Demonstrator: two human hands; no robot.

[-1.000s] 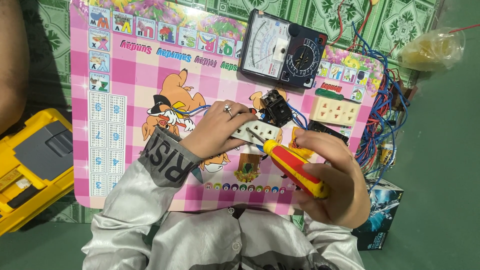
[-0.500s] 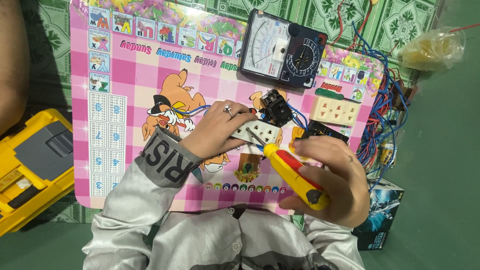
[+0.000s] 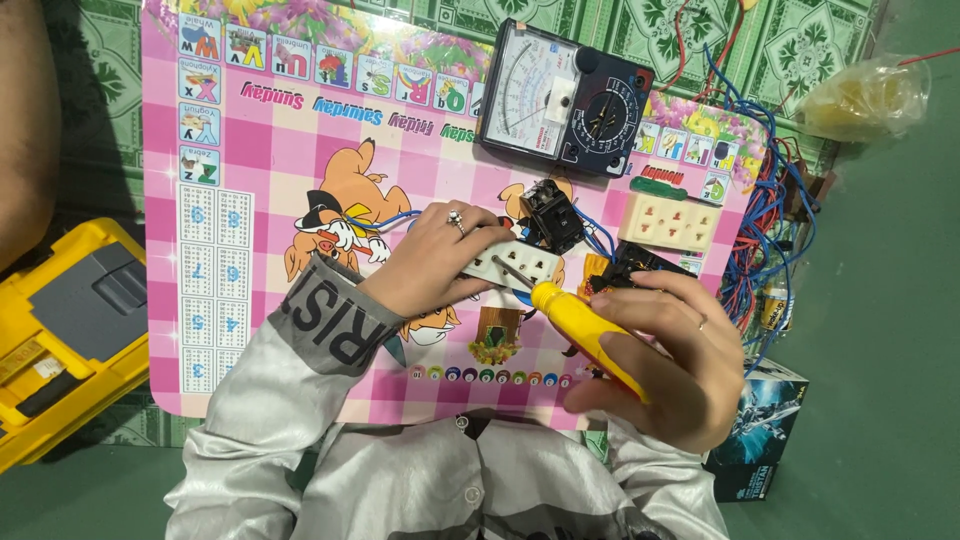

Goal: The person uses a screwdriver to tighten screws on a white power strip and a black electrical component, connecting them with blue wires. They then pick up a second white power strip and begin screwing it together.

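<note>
My left hand (image 3: 432, 262), with a ring on one finger, presses down on a white socket block (image 3: 520, 268) lying on the pink picture board (image 3: 250, 180). In my right hand (image 3: 668, 355) is a yellow-handled screwdriver (image 3: 575, 325); its metal tip rests on the top of the white block. A black switch part (image 3: 549, 214) with blue wires sits just behind the block. Part of the block is hidden under my left fingers.
A black analog multimeter (image 3: 565, 100) lies at the board's far edge. A cream socket strip (image 3: 670, 220) and a tangle of blue wires (image 3: 770, 220) are at the right. A yellow tool case (image 3: 60, 340) is at the left, a small dark box (image 3: 760, 430) at the lower right, a plastic bag (image 3: 865, 95) at the upper right.
The screwdriver has turned in my right hand: its red side was up, now the yellow side shows. My left hand has stayed on the white block.
</note>
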